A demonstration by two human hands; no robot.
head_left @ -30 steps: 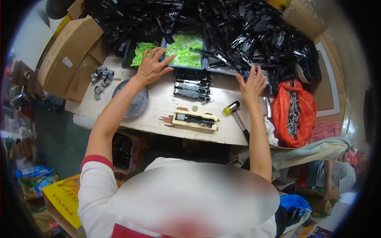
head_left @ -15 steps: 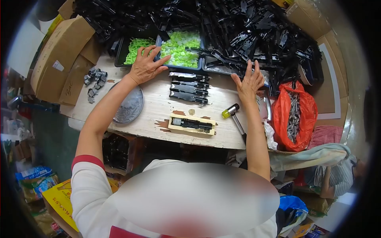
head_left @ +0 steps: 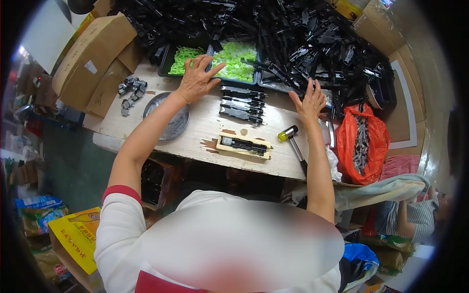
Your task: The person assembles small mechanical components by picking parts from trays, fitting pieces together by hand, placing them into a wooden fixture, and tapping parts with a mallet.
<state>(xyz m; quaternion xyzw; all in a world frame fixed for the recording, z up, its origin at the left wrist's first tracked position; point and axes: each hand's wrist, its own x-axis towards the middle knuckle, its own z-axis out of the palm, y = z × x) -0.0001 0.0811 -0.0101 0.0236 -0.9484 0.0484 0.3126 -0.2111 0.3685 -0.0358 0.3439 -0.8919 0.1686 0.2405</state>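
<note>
My left hand [head_left: 199, 79] is open, fingers spread, at the front edge of the trays with green pieces [head_left: 184, 59] and green-white pieces [head_left: 237, 61]. Nothing is held in it. On the right, my right hand [head_left: 309, 101] is also open and empty, beside the heap of black parts [head_left: 293, 36]. Several black and silver assemblies [head_left: 242, 105] lie in a stack between the hands. Nearer me, a cream fixture [head_left: 222, 147] holds one black assembly [head_left: 244, 144]. A hammer [head_left: 293, 141] with a yellow face lies right of it.
A round grey dish [head_left: 178, 129] sits under my left forearm, with metal clips [head_left: 131, 93] beyond it. A red bag [head_left: 346, 146] of metal pins stands at the right. Cardboard boxes [head_left: 95, 61] flank the table [head_left: 195, 149]. Another person [head_left: 413, 219] is at the lower right.
The whole view has shifted slightly, moving the table and its items across the frame. Both hands stay open in nearly the same places over the table.
</note>
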